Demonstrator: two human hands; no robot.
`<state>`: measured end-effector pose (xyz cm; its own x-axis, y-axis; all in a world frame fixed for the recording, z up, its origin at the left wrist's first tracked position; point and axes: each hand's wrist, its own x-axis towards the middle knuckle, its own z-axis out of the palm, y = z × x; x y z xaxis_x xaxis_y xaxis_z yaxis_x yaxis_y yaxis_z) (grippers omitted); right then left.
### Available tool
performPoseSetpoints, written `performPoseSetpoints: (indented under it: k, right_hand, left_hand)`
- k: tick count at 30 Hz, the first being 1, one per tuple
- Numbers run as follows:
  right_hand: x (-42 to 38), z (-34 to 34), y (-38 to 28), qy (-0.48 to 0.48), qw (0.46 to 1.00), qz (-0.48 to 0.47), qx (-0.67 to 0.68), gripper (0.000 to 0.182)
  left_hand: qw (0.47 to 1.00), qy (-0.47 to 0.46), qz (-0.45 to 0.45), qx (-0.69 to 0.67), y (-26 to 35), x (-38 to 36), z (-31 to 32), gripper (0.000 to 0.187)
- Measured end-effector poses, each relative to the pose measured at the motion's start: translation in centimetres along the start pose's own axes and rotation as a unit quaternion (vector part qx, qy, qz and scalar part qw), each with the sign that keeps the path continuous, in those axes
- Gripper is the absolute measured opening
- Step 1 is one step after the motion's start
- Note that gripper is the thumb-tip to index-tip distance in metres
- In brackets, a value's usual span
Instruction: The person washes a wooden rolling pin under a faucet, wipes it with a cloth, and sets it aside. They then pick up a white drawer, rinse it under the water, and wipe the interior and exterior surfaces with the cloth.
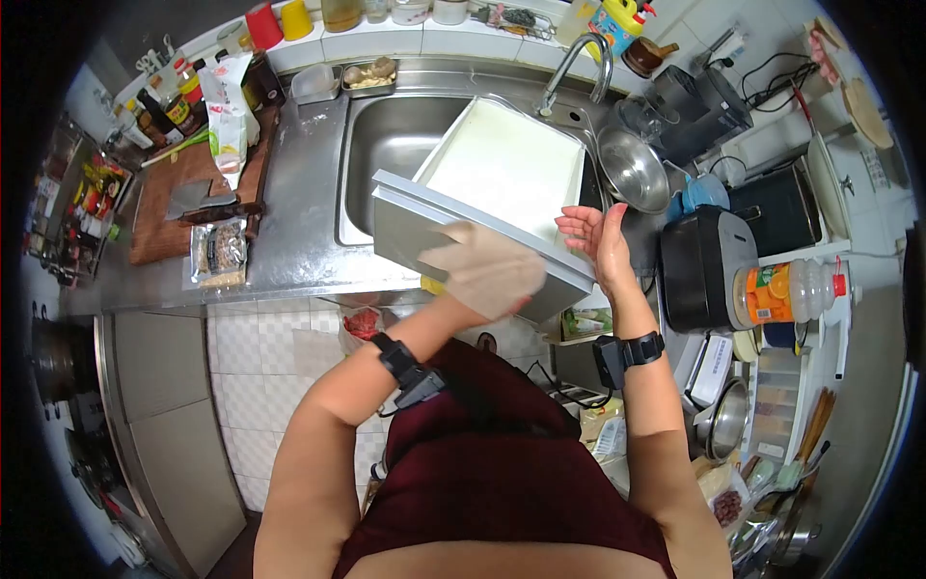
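Note:
A drawer (511, 159) with a white inside rests tilted over the sink, its grey front panel (405, 227) turned toward me. Against that panel my left hand (497, 294) presses a beige cloth (482, 265); the cloth is blurred and hides most of the fingers. My right hand (606, 243) is at the drawer's right front corner, palm showing, thumb up and fingers spread, with nothing in it. Both wrists wear black straps with small devices.
Under the drawer is a steel sink (386, 130) with a curved tap (579, 72) behind. A metal bowl (632, 172) stands to the right, near a black appliance (709, 270). On the left, a cleaver (201, 200) lies on a wooden cutting board (159, 217) beside bottles.

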<state>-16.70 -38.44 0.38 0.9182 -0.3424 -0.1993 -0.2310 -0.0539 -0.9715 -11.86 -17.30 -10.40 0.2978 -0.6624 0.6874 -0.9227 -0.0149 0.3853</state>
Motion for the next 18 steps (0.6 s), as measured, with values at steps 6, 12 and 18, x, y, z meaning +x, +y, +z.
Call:
performPoseSetpoints:
  k: [6,12,18]
  right_hand:
    - [-0.4,0.5,-0.6,0.021,1.0,-0.015,-0.003,0.096]
    - [-0.5,0.7,-0.6,0.028,0.999,-0.023,-0.003,0.098]
    - [-0.6,0.5,-0.5,0.039,0.999,-0.029,0.004,0.097]
  left_hand:
    - [0.988,0.028,-0.067,0.135,-4.1,-1.6,-7.5,0.027]
    - [0.958,0.048,-0.212,0.189,-7.3,-3.7,-10.7,0.037]
    - [0.927,0.063,-0.32,0.186,-9.2,-4.6,-11.8,0.05]
